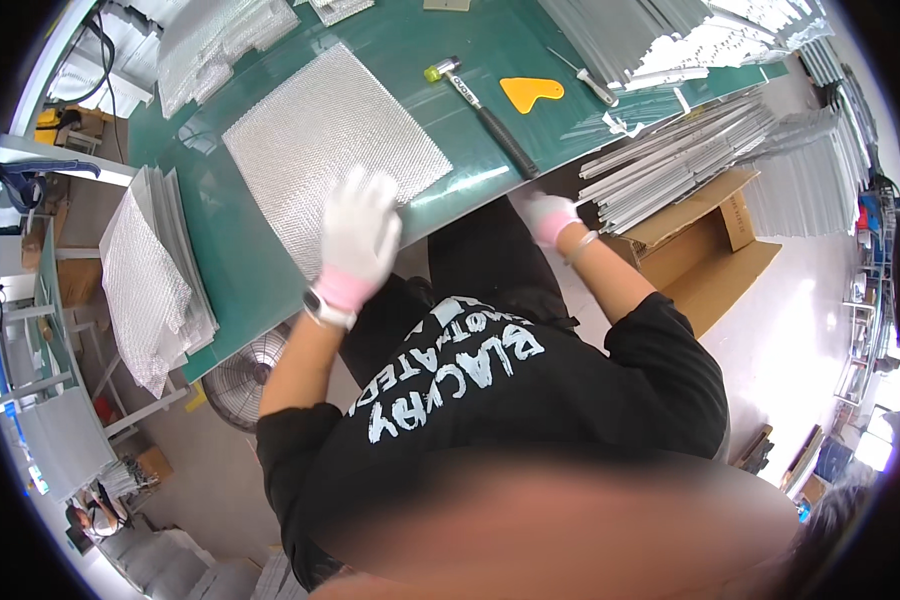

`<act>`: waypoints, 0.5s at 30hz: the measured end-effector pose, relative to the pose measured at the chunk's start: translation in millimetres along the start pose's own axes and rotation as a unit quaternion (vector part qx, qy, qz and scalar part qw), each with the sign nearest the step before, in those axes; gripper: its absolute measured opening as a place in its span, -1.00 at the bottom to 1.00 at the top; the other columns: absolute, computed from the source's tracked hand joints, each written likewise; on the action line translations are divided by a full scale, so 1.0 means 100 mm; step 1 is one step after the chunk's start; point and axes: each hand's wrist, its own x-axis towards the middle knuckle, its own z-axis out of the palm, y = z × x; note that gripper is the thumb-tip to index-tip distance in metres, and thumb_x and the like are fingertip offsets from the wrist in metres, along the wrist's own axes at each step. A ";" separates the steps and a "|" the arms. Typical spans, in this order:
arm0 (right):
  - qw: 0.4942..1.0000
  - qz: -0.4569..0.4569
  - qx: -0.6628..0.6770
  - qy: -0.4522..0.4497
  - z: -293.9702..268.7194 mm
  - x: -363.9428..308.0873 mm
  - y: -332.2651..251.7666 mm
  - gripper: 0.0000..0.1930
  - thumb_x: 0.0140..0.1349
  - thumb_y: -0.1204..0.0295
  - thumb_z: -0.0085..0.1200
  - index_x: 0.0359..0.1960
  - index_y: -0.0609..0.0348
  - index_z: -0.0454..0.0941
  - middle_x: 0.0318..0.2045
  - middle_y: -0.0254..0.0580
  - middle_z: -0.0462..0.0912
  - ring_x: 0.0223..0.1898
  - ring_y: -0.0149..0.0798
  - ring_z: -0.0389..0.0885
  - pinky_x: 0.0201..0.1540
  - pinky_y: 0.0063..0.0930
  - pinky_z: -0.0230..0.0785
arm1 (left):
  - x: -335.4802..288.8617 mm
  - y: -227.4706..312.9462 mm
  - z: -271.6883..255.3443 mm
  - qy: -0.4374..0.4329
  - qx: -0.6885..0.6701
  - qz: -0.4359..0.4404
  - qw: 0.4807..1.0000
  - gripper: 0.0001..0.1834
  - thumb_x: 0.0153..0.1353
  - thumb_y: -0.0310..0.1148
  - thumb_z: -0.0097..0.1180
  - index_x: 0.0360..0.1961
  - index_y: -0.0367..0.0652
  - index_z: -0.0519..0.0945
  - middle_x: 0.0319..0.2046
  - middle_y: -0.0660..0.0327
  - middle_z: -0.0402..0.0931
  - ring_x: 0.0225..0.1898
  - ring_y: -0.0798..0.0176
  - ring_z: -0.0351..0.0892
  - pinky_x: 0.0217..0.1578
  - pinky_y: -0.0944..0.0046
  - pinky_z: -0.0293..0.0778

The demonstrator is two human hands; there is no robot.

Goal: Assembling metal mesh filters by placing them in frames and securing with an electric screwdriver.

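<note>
My left hand (360,228), in a white glove with a pink cuff, lies over the near edge of a square silvery mesh sheet (320,130) on the green tabletop (240,310). Its fingers are stretched out, and nothing shows in its grasp. My right hand (552,217), gloved the same way, is at the table's front edge, just below the handle end of a hammer (495,135). Its fingers are blurred and partly hidden. Beyond the hammer lie a yellow plastic scraper (530,93) and a thin tool with a grey handle (595,86).
Mesh sheets in stacks (160,270) overhang the table's left end, with more mesh (215,45) at the back left. Grey panels (620,35) stand at the back right. Metal strips (670,155) and an open cardboard box (710,250) are on my right. A fan (242,380) stands below the table.
</note>
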 end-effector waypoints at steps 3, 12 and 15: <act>0.998 0.056 -0.007 0.028 0.64 0.25 0.74 -0.61 0.14 0.44 0.20 0.06 0.02 0.64 -0.02 -0.01 0.69 0.03 0.03 0.68 0.00 -0.15 0.58 | -0.50 0.29 0.63 -0.102 -0.361 0.056 0.925 -0.57 0.29 -0.41 0.03 0.18 -0.21 0.52 0.10 0.04 0.56 0.18 -0.10 0.50 0.22 -0.02 0.38; 0.854 -0.431 0.276 0.088 -0.52 -0.82 -1.62 -0.21 0.05 -0.14 0.30 0.24 0.07 0.47 -0.04 -0.02 0.67 0.19 -0.16 0.54 0.15 -0.22 0.43 | -0.67 0.53 2.22 -0.054 -0.626 -0.103 0.771 -0.54 0.33 -0.25 0.13 0.15 -0.36 0.52 0.15 -0.09 0.53 0.26 0.07 0.46 0.33 0.06 0.28; 0.728 -0.440 0.520 -0.081 -0.44 -1.04 -1.39 -0.51 0.27 0.02 0.16 0.07 0.11 0.63 0.04 0.12 0.64 0.25 -0.22 0.48 0.17 -0.25 0.42 | -0.37 0.73 1.12 0.174 -0.750 -0.048 0.637 -0.42 0.48 0.06 -0.10 0.03 -0.33 0.57 0.10 -0.08 0.57 0.16 0.06 0.54 0.25 0.02 0.37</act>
